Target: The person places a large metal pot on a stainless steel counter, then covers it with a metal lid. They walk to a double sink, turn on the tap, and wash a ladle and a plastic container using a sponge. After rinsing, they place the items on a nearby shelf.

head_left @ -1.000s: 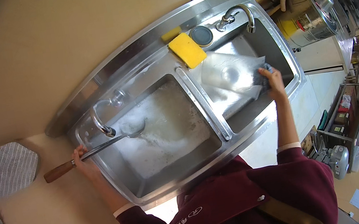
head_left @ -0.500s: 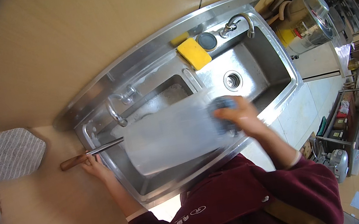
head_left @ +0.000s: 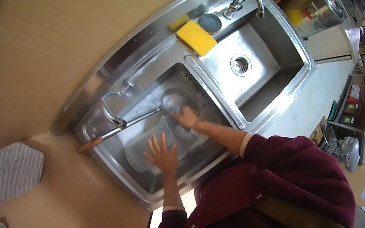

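Note:
A translucent plastic container (head_left: 137, 153) lies tilted in the left basin. My left hand (head_left: 162, 154) rests on it with the fingers spread. Deeper in the same basin, my right hand (head_left: 186, 117) is closed beside a blurred, round greyish thing (head_left: 173, 98); what its fingers hold is too smeared to name. A long metal-shafted tool with a wooden handle (head_left: 90, 144) leans across the basin's left rim, its far end near my right hand. Suds and wet patches cover the basin floor.
Two curved faucets stand behind the basins, the left faucet (head_left: 114, 117) and the right faucet (head_left: 241, 3). A yellow sponge (head_left: 197, 38) and a round dark lid (head_left: 209, 23) sit on the back ledge. A grey striped cloth (head_left: 8, 172) lies at left. Metal pots (head_left: 317, 2) stand at right.
The translucent container has gone down into the left basin. My left hand has left the wooden-handled tool and come onto the container. My right hand has moved left and down into the basin.

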Demonstrator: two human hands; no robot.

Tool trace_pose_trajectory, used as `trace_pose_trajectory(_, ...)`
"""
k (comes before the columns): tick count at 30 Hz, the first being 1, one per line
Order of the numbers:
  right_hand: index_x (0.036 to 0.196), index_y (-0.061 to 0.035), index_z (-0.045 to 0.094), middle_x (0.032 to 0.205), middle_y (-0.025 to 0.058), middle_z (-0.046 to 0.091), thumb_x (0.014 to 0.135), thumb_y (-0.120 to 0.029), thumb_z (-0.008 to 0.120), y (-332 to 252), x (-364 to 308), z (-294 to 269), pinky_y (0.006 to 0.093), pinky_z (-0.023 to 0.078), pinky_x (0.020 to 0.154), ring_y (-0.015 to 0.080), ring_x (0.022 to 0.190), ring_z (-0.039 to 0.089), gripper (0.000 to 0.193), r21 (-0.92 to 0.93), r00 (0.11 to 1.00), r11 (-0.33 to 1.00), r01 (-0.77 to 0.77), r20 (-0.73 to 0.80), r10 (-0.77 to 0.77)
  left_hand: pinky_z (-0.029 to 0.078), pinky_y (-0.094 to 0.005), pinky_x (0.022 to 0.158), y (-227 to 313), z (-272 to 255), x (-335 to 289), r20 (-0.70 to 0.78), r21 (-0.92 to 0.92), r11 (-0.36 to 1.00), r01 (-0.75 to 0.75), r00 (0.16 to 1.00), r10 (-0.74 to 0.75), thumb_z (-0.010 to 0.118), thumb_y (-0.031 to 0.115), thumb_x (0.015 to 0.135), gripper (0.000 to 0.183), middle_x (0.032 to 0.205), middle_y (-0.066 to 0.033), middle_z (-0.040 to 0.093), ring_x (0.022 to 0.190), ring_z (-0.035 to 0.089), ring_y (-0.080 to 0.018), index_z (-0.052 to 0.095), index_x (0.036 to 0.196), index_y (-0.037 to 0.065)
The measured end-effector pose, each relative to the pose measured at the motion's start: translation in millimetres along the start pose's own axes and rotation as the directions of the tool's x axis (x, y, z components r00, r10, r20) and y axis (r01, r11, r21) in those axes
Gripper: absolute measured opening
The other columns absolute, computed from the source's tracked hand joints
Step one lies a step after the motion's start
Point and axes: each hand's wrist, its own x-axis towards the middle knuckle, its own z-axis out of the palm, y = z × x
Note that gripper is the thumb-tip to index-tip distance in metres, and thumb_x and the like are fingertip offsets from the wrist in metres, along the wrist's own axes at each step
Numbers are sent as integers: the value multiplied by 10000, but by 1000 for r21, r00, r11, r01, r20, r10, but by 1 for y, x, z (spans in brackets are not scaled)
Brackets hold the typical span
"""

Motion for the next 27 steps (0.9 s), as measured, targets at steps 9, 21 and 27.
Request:
trace_pose_trajectory(9,1135,-11,551,983,174,634,773,-184,603,47,-13,35,434,470,842,367,940,607,405,84,955,961,-262,-123,271,174,-569,1064,-20,20,41,-249,-42,984,-170,956,155,494,366,880,401,1307,-42,532,1254,438,-266,581,1236,203)
trace_pose_trajectory(21,1104,-51,580,984,80,645,839,-284,596,37,16,154,394,500,804,243,933,626,353,-290,774,799,527,553,-309,256,-509,1057,-25,18,68,-47,5,983,-181,982,181,490,349,900,338,1236,10,592,1191,510,-203,619,1183,214)
trace_pose_trajectory(27,1103,-56,581,984,77,644,844,-288,597,82,28,165,395,502,805,237,929,625,348,-521,763,604,602,598,-245,290,-503,1031,-17,21,71,-170,-74,967,-242,959,227,526,322,876,297,1183,-6,623,1150,538,-202,662,1103,189)
